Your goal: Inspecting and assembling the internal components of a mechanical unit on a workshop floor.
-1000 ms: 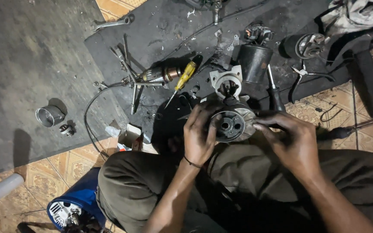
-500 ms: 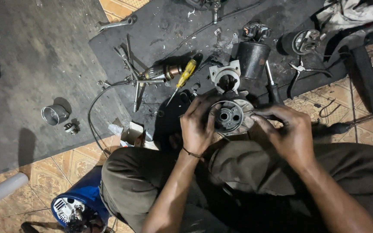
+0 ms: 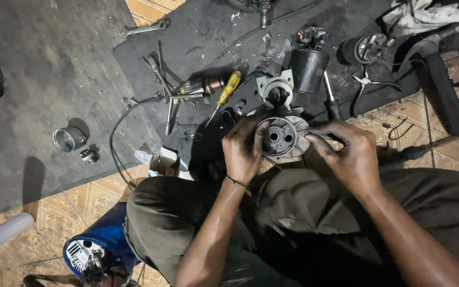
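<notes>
You see a grey metal motor end housing [image 3: 281,138], a yellow-handled screwdriver [image 3: 228,89] on the black mat [image 3: 197,32], olive trousers [image 3: 293,212], patterned orange floor tiles [image 3: 91,199].

A dull grey cast-metal housing [image 3: 282,138] is held between both hands; beyond them, a glossy yellow plastic-handled screwdriver [image 3: 225,95] is seen.

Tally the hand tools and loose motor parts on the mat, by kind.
Yellow-handled screwdriver: 1
Black-handled screwdriver: 1
Wrench: 1
Pliers: 1
Black cylindrical motor housing: 1
Armature with copper end: 1
Round metal end housing, held by left hand and right hand: 1
Total: 7
</notes>
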